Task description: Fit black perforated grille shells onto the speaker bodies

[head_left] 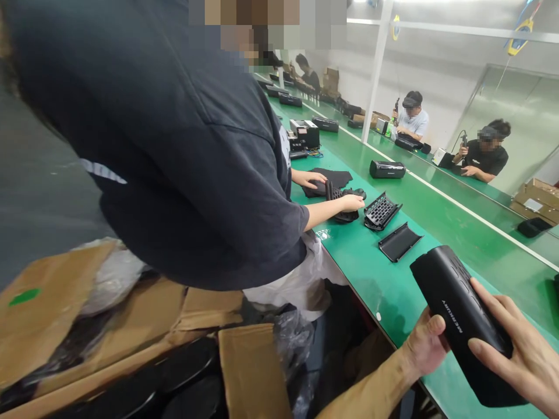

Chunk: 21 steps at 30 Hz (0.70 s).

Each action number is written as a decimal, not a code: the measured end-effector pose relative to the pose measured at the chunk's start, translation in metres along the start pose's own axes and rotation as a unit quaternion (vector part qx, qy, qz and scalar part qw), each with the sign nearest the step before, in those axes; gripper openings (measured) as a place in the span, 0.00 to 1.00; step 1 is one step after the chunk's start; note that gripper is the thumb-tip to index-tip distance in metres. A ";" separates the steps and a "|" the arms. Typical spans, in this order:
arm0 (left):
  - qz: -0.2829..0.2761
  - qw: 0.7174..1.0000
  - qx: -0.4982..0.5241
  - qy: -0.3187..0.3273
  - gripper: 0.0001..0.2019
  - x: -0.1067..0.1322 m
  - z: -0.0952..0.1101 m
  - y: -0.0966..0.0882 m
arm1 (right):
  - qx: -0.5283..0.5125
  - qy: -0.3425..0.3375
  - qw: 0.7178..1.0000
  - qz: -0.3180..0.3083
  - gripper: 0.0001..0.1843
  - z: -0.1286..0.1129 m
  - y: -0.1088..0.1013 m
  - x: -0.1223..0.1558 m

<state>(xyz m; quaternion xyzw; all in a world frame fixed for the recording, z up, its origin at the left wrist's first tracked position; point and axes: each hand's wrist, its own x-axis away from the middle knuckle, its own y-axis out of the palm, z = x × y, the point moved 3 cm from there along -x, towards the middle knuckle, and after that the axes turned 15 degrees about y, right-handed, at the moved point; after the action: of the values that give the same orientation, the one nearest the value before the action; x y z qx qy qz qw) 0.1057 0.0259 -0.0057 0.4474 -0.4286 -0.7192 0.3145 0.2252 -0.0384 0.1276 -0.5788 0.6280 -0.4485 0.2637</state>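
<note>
A black portable speaker (pixel 465 331) with "MERKURY" lettering on its side is tilted above the green bench's near edge. My left hand (pixel 425 343) grips its left side, the thumb lying along the casing and the other fingers hidden behind it. Across its right side, my right hand (pixel 513 343) has its thumb and fingers closed on the body. Farther up the bench from my hands lie a curved black shell (pixel 400 242) and a perforated black grille shell (pixel 382 210).
A co-worker in a dark shirt (pixel 209 151) stands to the left, hands on black parts (pixel 343 209). An open cardboard box (pixel 257 366) with black parts sits below left. Another black speaker (pixel 388 169) rests on the green bench (pixel 367 273). People sit across the line.
</note>
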 end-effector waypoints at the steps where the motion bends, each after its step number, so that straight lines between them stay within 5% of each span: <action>1: 0.000 1.000 0.002 -0.006 0.41 0.000 -0.002 -0.001 | 0.001 0.007 1.000 -0.001 0.46 -0.001 0.001 -0.002; 8: 0.042 0.999 0.009 -0.033 0.43 -0.010 -0.004 0.004 | -0.025 -0.010 1.000 0.006 0.43 0.016 -0.013 -0.010; 11: 0.060 0.998 -0.007 -0.014 0.46 -0.020 0.004 0.010 | -0.121 -0.019 0.980 0.160 0.48 0.035 0.001 0.008; 14: 0.073 0.997 -0.040 0.002 0.47 -0.024 0.004 0.012 | -0.158 -0.007 0.937 0.312 0.60 0.049 0.039 0.021; 16: 0.073 0.995 -0.068 0.013 0.46 -0.024 0.001 0.011 | -0.170 -0.029 0.907 0.385 0.59 0.051 0.060 0.021; 18: 0.054 0.994 -0.093 0.011 0.45 -0.025 -0.001 0.009 | -0.190 -0.051 0.881 0.430 0.52 0.051 0.067 0.019; 21: 0.011 0.987 -0.159 0.004 0.47 -0.032 0.012 0.004 | -0.213 -0.026 0.886 0.411 0.47 0.058 0.061 0.019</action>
<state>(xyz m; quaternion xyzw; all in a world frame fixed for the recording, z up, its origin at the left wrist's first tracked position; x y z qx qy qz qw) 0.1079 0.0544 0.0126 0.3894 -0.3123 -0.7732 0.3911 0.2412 -0.0757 0.0518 -0.3229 0.8830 -0.1401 0.3105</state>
